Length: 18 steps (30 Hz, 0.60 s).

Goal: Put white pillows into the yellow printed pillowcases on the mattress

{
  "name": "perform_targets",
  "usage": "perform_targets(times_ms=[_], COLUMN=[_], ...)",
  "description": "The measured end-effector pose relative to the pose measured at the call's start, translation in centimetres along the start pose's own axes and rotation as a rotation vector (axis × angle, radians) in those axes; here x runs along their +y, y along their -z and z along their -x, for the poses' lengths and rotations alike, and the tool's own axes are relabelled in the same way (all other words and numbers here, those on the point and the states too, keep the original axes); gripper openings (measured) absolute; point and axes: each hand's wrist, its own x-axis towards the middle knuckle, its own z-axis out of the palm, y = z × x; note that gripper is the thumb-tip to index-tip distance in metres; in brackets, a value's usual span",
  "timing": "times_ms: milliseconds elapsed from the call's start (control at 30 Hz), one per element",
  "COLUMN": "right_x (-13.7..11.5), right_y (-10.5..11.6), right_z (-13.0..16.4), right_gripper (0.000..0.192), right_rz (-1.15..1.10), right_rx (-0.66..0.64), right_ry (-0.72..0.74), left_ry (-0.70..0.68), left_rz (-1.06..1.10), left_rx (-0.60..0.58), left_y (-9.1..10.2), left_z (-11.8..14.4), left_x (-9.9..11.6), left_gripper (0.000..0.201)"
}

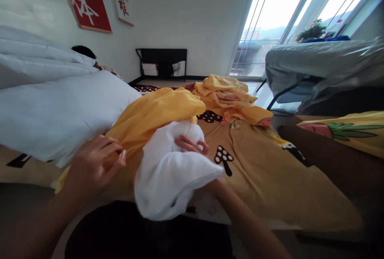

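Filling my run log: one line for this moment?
left hand: gripping yellow pillowcase | right hand: on white pillow | pillow partly inside case

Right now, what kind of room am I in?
Most likely a bedroom in a home: a bed spread with a mushroom-print sheet, a white pillow beside a yellow pillowcase, and a floor-length window.
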Motion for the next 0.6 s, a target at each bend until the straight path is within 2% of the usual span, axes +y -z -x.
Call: perform_targets(times_ms=[67,133,200,300,367,467,533,600], right_x=[-2.1,-4.1,-5.8,-7.7,-8.3,-8.5,-8.2,-7.6], right_y=[-0.6,-0.9,-1.0,-1.1,-1.2,-1.5,-2.0,-2.6], right_z=[-1.0,-1.8,-2.6,-3.7,-4.3,-4.6,-4.6,-4.6], right_gripper=[0.031,0.025,0.022,0.018,0.015,0.013,0.015,0.018], right_rz=[-0.091,-0.139,-0.119,-0.073,-0.057,-0.046,-0.053,-0.024], right_rx=[0.043,0.15,0.233,0.197,0.161,0.178,0.215,0.24], right_ry=[0.097,0.2,0.291,0.384,0.406,0.403,0.408,0.404], left_ry=[-0.037,-0.158,-0.301,-0.417,-0.394,-0.262,-0.168,-0.093], left_rz=[0.036,0.057,0.043,-0.114,-0.281,-0.49,-0.584,-0.657], left_rx=[0.073,0.034,-0.066,-0.127,-0.113,-0.096,-0.133,-0.222], left_y=[1.2,1.2,0.2,-1.8,-2.4,-1.9,-1.0,-0.5], left_z=[-1.8,-3.7,-5.4,-7.1,-7.4,-6.8,-6.2,-5.9], left_x=[1.8,3.1,3.5,2.9,2.5,2.3,2.2,1.9], left_gripper=[0.008,0.018,0.022,0.018,0.017,0.022,0.025,0.026])
